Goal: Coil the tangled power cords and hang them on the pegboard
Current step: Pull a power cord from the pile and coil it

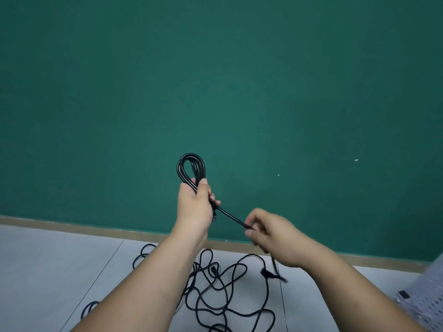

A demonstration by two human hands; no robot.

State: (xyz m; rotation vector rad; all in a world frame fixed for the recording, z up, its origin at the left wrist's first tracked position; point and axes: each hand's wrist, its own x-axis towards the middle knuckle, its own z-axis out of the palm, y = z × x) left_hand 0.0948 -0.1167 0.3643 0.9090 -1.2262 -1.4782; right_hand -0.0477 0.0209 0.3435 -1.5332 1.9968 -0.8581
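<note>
Indoor room, prob. a workshop or utility space, can't say exactly which. Plain green wall (239, 80) in front of me, wood-tone baseboard (72, 227) along its btm, pale grey floor (48, 259) w/ big tiles & thin seams. White perforated pegboard (429, 305) at lower right, black power cords (227, 283) tangled on the floor.

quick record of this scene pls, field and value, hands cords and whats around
left hand: grips coiled cord, loops standing above the fist
right hand: pinches the cord's straight tail leading from the coil
tangled cords: loose heap on the floor below both hands
pegboard: white, only a corner in view, lower right
wall: green, behind the hands
</note>
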